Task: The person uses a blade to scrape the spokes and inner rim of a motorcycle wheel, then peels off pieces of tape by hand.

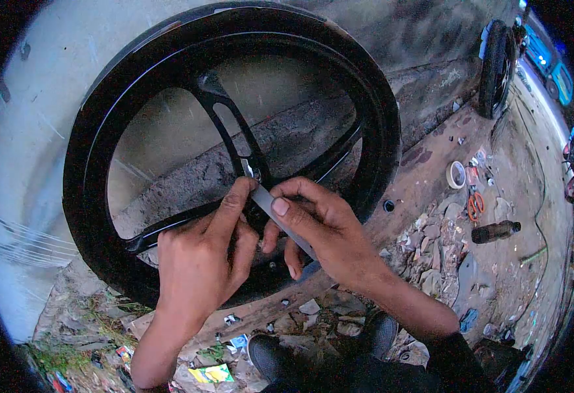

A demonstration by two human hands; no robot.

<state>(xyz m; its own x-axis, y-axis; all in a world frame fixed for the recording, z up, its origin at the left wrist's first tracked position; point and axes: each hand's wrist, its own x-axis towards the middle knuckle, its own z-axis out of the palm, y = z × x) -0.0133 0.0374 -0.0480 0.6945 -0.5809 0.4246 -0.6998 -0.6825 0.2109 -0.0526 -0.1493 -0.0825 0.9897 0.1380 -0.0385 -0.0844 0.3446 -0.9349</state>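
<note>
A black spoked wheel rim (pixel 234 38) leans upright against a pale wall. Across its hub area runs a flat grey metal strip (pixel 286 226), slanting from upper left to lower right. My right hand (pixel 329 229) grips the strip, thumb on top and fingers curled beneath it. My left hand (pixel 202 252) has its index fingertip at the strip's upper end, beside a small shiny patch (pixel 251 171) on a spoke; its other fingers are curled, and what they may hold is hidden. The hands and strip cover much of the hub.
On the ground at right lie a tape roll (pixel 456 175), orange-handled scissors (pixel 476 205) and a dark bottle (pixel 495 232) among rubble. Another wheel (pixel 496 71) stands at the upper right. Two shoes (pixel 270 355) show below, near a yellow packet (pixel 211 373).
</note>
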